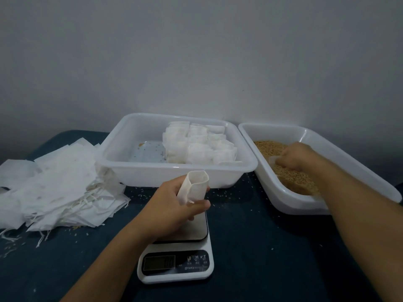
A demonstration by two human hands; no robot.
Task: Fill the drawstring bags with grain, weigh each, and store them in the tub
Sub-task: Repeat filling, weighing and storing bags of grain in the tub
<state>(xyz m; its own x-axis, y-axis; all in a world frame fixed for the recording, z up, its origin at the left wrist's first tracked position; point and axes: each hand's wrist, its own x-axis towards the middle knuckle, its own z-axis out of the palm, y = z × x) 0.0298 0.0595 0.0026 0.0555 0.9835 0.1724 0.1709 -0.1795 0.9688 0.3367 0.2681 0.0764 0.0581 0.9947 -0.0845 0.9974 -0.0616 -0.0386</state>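
White fabric drawstring bag (pixel 193 185) held upright with mouth open just above the steel platter of the small white digital kitchen scale (pixel 176 256), gripped by left hand (pixel 174 205), fingers curled round its body. Right of the scale, right hand (pixel 299 158) down in the brown grain (pixel 290 168) of the white plastic tray (pixel 340 168), fingers seemingly curled on a small translucent scoop (pixel 275 159), though blurred. Step in hand, judging by this: scooping grain for filling. Next move calls for carrying the scoop across to the bag mouth without spilling. Behind the scale, white plastic tub (pixel 122 158) holding rows of filled bags (pixel 200 144). Left of the scale, heap of flat empty bags (pixel 56 186). Dark blue cloth-covered tabletop (pixel 250 247) flecked with stray grains; plain grey wall (pixel 196 51) behind, dim light.
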